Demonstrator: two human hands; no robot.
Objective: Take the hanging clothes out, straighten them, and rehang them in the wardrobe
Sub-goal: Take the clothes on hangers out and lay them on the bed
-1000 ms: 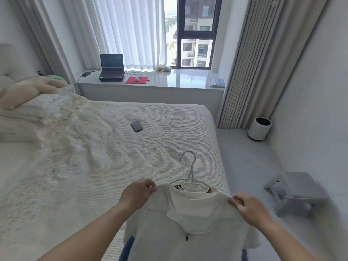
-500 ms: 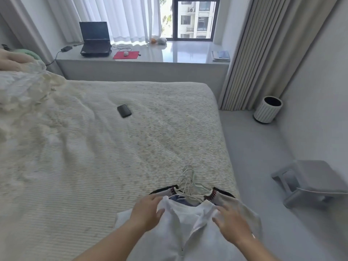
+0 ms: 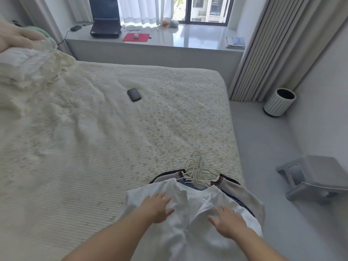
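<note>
Now the white shirt (image 3: 190,219) lies flat on the bed (image 3: 113,147); one second ago both hands held it up by the shoulders, with its hanger hook in the air. The camera has also tipped lower, so the window shows less. The left hand (image 3: 157,208) rests palm down on the shirt's left chest, fingers straight and slightly spread, holding nothing. The right hand (image 3: 227,221) lies the same way on the right chest, fingers flat on the cloth. The shirt is near the bed's foot corner, collar open, a short zipper running down its front. It lies on top of other clothes, a blue one and a beige one with a dark red collar trim. Several white hangers (image 3: 195,166) stick out beyond the collars. A phone (image 3: 133,94) lies well apart, further up the bed.
</note>
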